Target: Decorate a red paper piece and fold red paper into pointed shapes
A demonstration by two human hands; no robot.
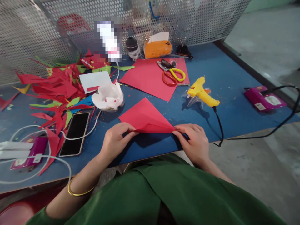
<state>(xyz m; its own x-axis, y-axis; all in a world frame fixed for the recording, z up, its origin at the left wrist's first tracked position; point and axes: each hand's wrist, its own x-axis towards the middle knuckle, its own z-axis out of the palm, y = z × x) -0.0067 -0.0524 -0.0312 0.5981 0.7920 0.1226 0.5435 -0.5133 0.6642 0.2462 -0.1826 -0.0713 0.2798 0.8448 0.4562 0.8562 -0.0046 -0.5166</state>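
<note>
A sheet of red paper (146, 114), with a fold along its near side, is held just above the table's front edge. My left hand (118, 136) pinches its near left part between thumb and fingers. At the right corner my right hand (193, 142) grips the paper the same way. Beyond it lie larger red sheets (142, 75) with scissors (172, 73), which have one yellow and one red handle, on top. To the right of the paper a yellow glue gun (202, 92) rests on clear plastic.
Red and green paper scraps (63, 81) pile up at the left, near a phone (75, 134) and a white cable. A crumpled white paper bowl (109, 97) stands behind the phone. An orange tissue pack (157, 48) and a purple power socket (264, 98) sit farther off.
</note>
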